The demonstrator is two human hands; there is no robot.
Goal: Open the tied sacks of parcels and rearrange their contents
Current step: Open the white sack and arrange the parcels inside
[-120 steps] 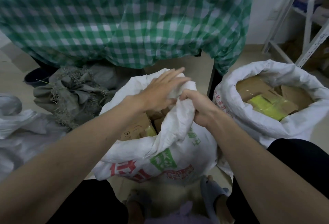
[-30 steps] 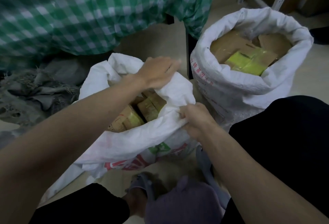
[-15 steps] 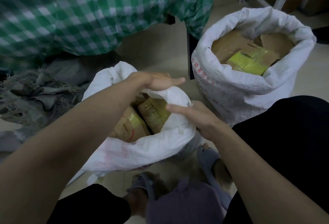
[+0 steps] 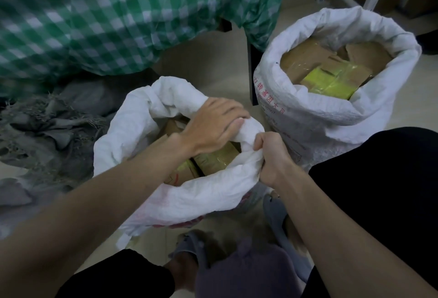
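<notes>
Both hands have closed on the near sack's rim since half a second ago, when fingers lay straighter. Left hand (image 4: 213,127) curls over the far-right rim of the near sack (image 4: 142,127); right hand (image 4: 272,155) fists the bunched edge, rolling it down. Taped cardboard parcels (image 4: 213,160) show inside. Second open sack (image 4: 331,112) stands just right, full of parcels.

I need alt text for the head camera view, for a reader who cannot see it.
Both hands grip the rolled rim of an open white sack of cardboard parcels: left hand on the far rim, right hand beside it. A second open sack of parcels stands to the right.
</notes>
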